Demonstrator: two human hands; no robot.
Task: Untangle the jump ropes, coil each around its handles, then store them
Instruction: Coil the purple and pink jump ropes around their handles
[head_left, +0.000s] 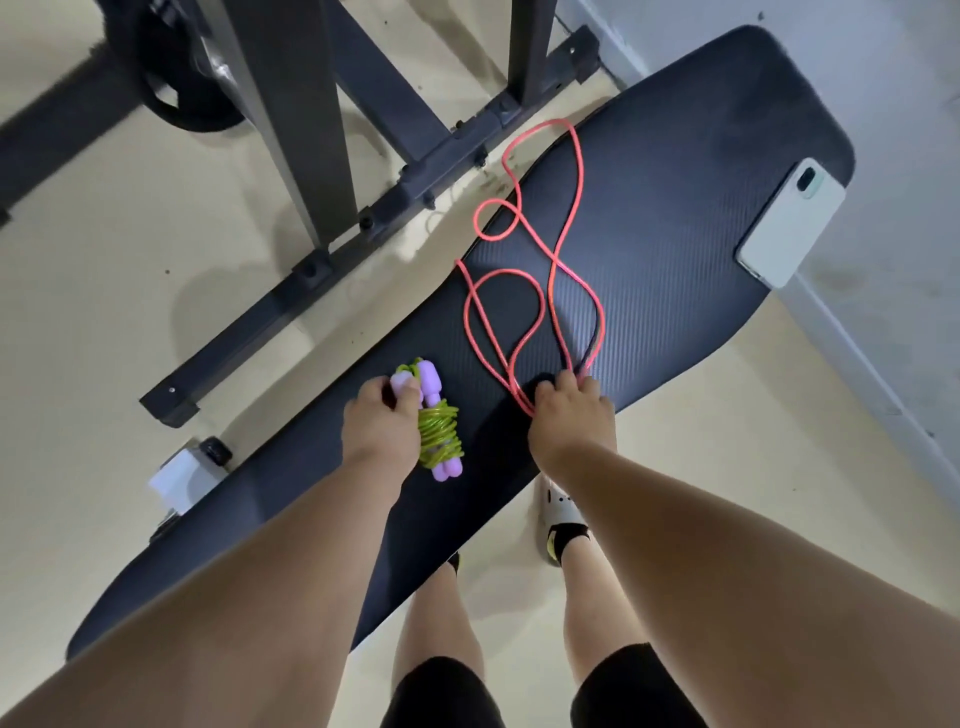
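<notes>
A green jump rope is coiled round its two lilac handles and lies on the dark exercise mat. My left hand grips that bundle at its upper handle end. A pink jump rope sprawls in loose crossing loops up the mat, one loop reaching off its far edge onto the floor. My right hand is curled over the near ends of the pink strands, holding them against the mat; its handles are hidden under the hand.
A white phone lies on the mat's far right corner. A black steel gym frame with a weight plate stands left of the mat. A small white box sits by the mat's left edge. My feet stand below the mat.
</notes>
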